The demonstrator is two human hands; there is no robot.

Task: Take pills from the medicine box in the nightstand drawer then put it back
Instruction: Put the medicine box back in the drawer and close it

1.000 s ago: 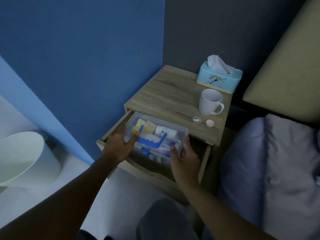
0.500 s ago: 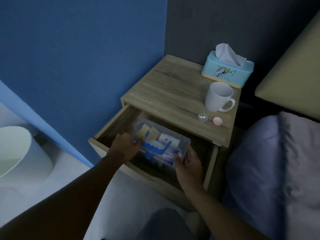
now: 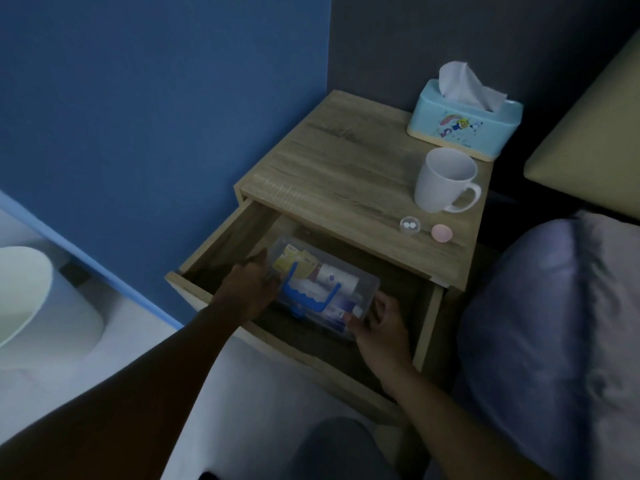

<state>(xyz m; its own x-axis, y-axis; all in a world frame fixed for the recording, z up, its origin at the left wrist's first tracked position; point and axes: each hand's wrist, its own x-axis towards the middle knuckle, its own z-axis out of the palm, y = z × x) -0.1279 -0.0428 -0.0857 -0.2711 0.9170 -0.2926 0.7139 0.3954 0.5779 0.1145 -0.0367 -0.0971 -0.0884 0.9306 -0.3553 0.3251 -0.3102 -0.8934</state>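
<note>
1. Left hand (image 3: pixel 250 289) is curled around the 9 o'clock end of the medicine box (image 3: pixel 323 292), grip closed on it.
2. Box now sits lower in the open drawer (image 3: pixel 221 251) than half a second ago, when it was still up near the rim.
3. Right hand (image 3: pixel 379 322) pinches the 4 o'clock corner.
4. Pills (image 3: pixel 410 224) in a small clear cup, with the mug (image 3: pixel 445 180), sit on the surface at 1 o'clock.

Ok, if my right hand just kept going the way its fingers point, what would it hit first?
The medicine box. The right hand already sits at its near right corner, fingers pointing up-left into it. Beyond the box is probably the drawer back, but depth is unclear.
</note>
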